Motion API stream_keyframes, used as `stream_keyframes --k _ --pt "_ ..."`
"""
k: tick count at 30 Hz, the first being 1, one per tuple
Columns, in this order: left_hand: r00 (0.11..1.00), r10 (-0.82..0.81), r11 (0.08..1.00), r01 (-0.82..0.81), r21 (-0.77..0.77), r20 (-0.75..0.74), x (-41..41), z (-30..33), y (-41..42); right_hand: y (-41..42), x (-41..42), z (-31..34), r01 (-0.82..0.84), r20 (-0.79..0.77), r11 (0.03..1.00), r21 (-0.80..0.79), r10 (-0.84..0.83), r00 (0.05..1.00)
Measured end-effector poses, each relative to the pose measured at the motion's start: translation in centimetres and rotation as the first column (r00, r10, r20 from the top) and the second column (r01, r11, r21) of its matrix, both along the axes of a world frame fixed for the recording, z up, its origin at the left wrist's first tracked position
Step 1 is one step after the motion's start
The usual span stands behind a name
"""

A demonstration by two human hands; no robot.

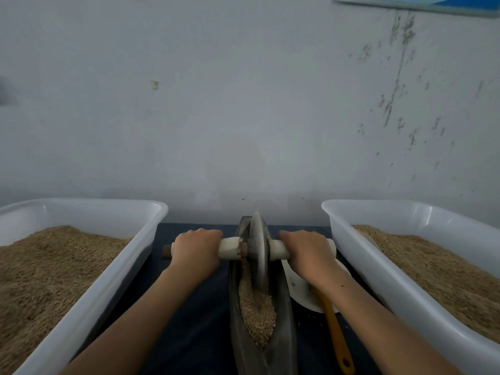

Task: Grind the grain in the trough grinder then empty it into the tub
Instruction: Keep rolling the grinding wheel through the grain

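Both hands on the roller: left hand [195,246] and right hand [307,249] each grip the handle [229,248] either side of the grinding wheel [258,253], which sits in the trough [281,334] on grain [257,309]. Grain-filled tubs [81,301] [384,288] flank it.

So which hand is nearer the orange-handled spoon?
Right. The right hand grips the roller handle just above the orange-handled spoon; the left hand is across the trough.

Both bare forearms reach forward, left hand [195,247] and right hand [307,249] each with knuckles up, fingers curled closed in a grip.
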State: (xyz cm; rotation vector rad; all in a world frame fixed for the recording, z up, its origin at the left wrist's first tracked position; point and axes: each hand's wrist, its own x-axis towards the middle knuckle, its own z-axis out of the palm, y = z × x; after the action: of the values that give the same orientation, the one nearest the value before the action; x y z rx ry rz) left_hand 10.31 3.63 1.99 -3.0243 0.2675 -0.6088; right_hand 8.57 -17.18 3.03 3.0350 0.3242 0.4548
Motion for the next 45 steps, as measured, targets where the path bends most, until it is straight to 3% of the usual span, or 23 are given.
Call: stream_keyframes --k 4,9,13,16,20,23,26,31,35,40,45 --pt "0.994 -0.009 0.997 0.017 0.078 -0.106 0.1 0.6 0.3 -0.3 -0.1 0.6 -0.003 -0.14 1.0 -0.03 -0.002 0.99" --pt "0.919 0.03 0.996 0.008 0.093 -0.393 -0.5 1.4 0.6 -0.3 -0.8 1.9 -0.038 -0.373 0.992 -0.124 -0.011 0.928" --pt "0.887 0.041 0.998 -0.014 0.062 -0.46 -0.5 1.4 0.7 -0.2 -0.8 1.9 -0.036 -0.356 0.99 -0.14 -0.016 0.934" --pt "0.92 0.053 0.997 -0.028 0.07 -0.387 -0.6 1.2 0.4 -0.1 -0.3 1.4 -0.03 -0.262 0.99 -0.136 -0.006 0.965" --pt "0.992 0.046 0.997 -0.039 0.065 -0.116 -0.5 0.7 -0.3 -0.3 0.1 0.2 0.002 -0.095 1.0 -0.017 -0.003 0.996" --pt "0.999 0.028 0.998 -0.027 0.052 -0.03 -0.5 0.4 -0.4 -0.3 0.2 -0.5 -0.017 0.03 1.0 0.012 0.017 0.999" --pt "0.995 0.016 0.995 -0.007 0.096 -0.094 -0.4 0.6 -0.2 -0.5 0.1 0.0 -0.048 -0.042 0.999 -0.003 0.048 0.998" --pt "0.924 0.017 0.995 0.02 0.094 -0.382 -0.5 1.5 0.3 -0.5 -0.5 1.6 -0.083 -0.326 0.992 -0.09 0.05 0.944" --pt "0.893 0.012 0.997 0.022 0.07 -0.449 -0.6 1.4 0.5 -0.3 -0.7 1.8 -0.082 -0.344 0.992 -0.1 0.043 0.938" --pt "0.971 0.016 0.995 0.009 0.102 -0.237 -0.3 1.1 0.0 -0.5 -0.1 0.9 -0.055 -0.219 0.997 -0.053 0.043 0.975" --pt "0.999 0.002 1.0 -0.001 0.027 -0.042 -0.3 0.1 -0.1 -0.3 0.5 -0.8 -0.076 0.123 0.995 -0.06 0.083 0.989"
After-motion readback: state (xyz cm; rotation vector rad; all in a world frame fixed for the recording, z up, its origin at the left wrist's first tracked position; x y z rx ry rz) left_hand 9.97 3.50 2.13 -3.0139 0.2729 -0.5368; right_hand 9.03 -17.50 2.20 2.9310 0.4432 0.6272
